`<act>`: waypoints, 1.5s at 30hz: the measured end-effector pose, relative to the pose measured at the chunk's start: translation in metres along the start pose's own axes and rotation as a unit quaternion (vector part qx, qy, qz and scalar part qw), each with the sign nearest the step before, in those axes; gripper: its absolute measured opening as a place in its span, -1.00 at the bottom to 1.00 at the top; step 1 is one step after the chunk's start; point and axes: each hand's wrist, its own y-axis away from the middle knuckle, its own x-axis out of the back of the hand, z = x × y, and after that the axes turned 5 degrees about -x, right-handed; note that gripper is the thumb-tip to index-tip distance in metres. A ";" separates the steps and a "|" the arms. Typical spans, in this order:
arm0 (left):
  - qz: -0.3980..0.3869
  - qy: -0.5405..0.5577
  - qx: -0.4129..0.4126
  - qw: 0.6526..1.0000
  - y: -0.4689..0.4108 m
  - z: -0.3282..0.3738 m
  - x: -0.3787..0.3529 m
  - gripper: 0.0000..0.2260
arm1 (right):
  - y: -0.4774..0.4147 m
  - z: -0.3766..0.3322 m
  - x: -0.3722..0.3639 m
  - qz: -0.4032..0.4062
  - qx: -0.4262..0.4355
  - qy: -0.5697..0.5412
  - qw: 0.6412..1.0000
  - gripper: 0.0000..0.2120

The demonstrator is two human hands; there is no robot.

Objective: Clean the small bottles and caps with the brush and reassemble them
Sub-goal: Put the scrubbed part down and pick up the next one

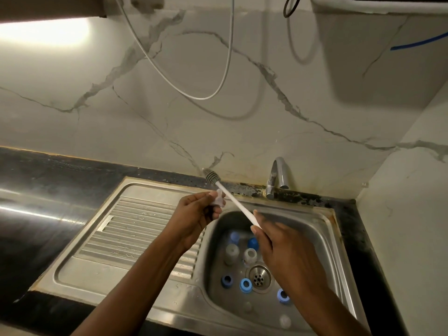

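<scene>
Both hands are up over the steel sink (322, 229), forearms coming in from the bottom of the view. The left hand (194, 215) sits above the seam between the ribbed draining board (135, 229) and the basin, wrist bent, fingers curled shut around a small pale piece (219, 199), probably a cap or tiny bottle, hard to tell which. The right hand (283, 248) hangs over the middle of the basin, fingers closed on the lower end of the white brush (232, 202) handle. The brush slants up and to the left, passing just beside the left hand's fingertips, with its grey bristle head up over the back rim of the sink near the wall.

Down in the basin, the rest of the stuff is scattered around the drain (260, 275): two translucent small bottles (232, 252) side by side, and blue caps (246, 284) in front of and behind the drain. A couple of pale bits lie near the front edge, too blurry to name.

Room-wise: tap (276, 178) stands at the back right, well apart from the brush head. The dark tabletop (36, 214) runs off to the left, and the wall closes in tight on the right.
</scene>
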 end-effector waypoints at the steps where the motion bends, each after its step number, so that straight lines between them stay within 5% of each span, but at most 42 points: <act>1: -0.005 0.002 0.003 1.000 0.001 -0.001 -0.002 -0.79 | -0.003 -0.001 0.001 0.008 0.000 -0.010 1.000 -0.51; 11: 0.041 0.125 0.025 0.991 -0.008 0.015 0.009 -0.75 | 0.024 0.013 0.001 0.012 -0.003 -0.015 1.000 -0.50; 18: 0.009 0.087 0.035 0.996 -0.001 0.011 0.003 -0.89 | 0.015 0.011 -0.004 0.022 -0.011 -0.025 0.999 -0.49; 35: 0.020 0.074 0.040 0.996 -0.002 0.012 -0.001 -0.85 | 0.012 0.012 -0.005 0.022 -0.006 -0.008 1.000 -0.49; 45: 0.021 0.161 0.077 0.984 -0.001 0.017 0.011 -0.80 | 0.028 0.016 0.003 0.014 0.012 0.018 1.000 -0.47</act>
